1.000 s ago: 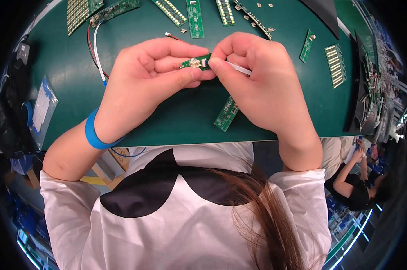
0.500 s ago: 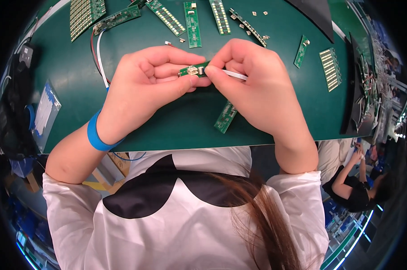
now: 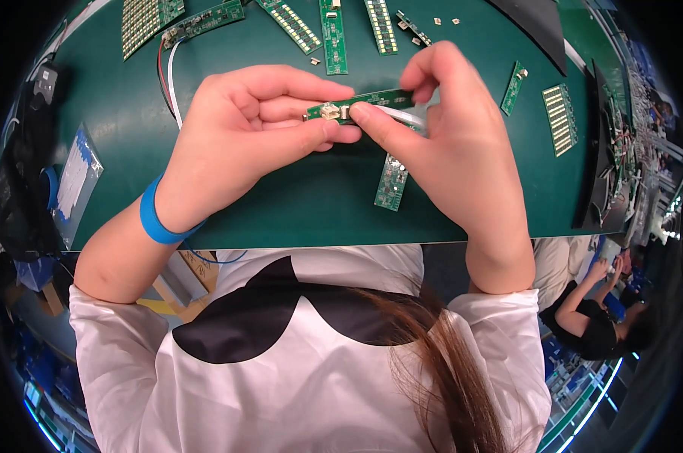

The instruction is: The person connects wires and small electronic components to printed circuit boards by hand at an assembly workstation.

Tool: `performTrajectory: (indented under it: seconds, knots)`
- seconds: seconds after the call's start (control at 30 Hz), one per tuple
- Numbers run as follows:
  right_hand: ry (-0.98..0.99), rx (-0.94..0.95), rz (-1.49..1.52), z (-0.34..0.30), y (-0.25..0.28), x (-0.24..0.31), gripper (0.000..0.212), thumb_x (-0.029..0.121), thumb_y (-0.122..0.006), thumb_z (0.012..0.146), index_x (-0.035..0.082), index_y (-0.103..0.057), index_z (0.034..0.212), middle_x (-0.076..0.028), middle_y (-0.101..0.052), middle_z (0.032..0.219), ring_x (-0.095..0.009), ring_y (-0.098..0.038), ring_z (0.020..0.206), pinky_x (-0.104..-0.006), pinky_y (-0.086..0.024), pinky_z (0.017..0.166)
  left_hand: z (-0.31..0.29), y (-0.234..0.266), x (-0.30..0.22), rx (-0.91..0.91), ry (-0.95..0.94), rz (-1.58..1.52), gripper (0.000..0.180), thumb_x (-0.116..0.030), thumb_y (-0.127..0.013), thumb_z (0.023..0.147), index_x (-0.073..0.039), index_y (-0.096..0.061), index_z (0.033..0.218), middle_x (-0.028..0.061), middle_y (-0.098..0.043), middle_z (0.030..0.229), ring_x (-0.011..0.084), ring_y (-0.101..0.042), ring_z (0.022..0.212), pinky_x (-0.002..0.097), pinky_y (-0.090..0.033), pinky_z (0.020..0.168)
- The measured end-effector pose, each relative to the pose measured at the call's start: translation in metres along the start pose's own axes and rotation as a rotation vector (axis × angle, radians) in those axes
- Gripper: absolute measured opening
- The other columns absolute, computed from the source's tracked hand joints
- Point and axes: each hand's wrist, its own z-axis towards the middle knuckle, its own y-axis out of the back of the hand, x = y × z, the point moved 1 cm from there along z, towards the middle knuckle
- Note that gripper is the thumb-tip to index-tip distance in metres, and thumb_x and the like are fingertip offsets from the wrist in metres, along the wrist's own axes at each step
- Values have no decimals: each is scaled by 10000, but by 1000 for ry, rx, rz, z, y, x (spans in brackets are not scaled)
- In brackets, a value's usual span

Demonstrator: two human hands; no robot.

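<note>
Surface: green, across the upper half of the view.
Dotted panel: green and yellow, between ten and eleven o'clock.
Tall green board: twelve o'clock, between a dotted strip and another strip.
Small board: near two o'clock.
Plastic bag: clear, just past nine o'clock.
Cardboard box: eight o'clock, beyond the surface's edge.
Co-worker: black top, between three and four o'clock.
</note>
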Motion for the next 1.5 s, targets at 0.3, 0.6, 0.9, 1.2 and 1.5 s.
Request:
performTrajectory:
  seconds: [0.3,0.6,0.9,1.2,1.5]
  knots:
    - [-323,486,616,7,9,2,150,130,-684,774,0,-624,819,-4,-583,679,-53,-510,607,-202,-407,547,0,5,-9,117,136,-172,311,44,-524,829,38,-523,1140,151,-647,948,212,-653,872,268,-535,766]
    - [-473,489,711,6,9,10,178,143,-642,812,4,-584,718,-10,-581,632,-53,-510,498,-199,-401,445,2,2,-6,24,124,-174,366,-34,-549,842,32,-473,1194,109,-655,861,188,-659,843,261,-532,758]
    - [-478,435,673,4,5,16,195,129,-635,818,7,-552,691,-22,-583,626,-65,-530,474,-202,-395,418,-1,2,-6,21,63,-102,295,-7,-534,850,55,-509,1138,142,-639,934,211,-650,858,279,-525,786]
    - [-477,433,683,6,-3,12,216,150,-660,802,28,-539,670,-1,-556,594,-56,-495,436,-207,-360,381,-3,0,-8,-17,32,-30,268,5,-539,851,68,-536,1111,67,-607,780,196,-651,805,277,-534,762]
    - [-398,384,725,4,-6,7,230,166,-681,783,35,-543,653,20,-541,589,-23,-444,484,-200,-347,408,-5,0,-12,-16,7,-56,281,7,-549,841,66,-534,1116,89,-623,829,213,-651,820,286,-534,772]
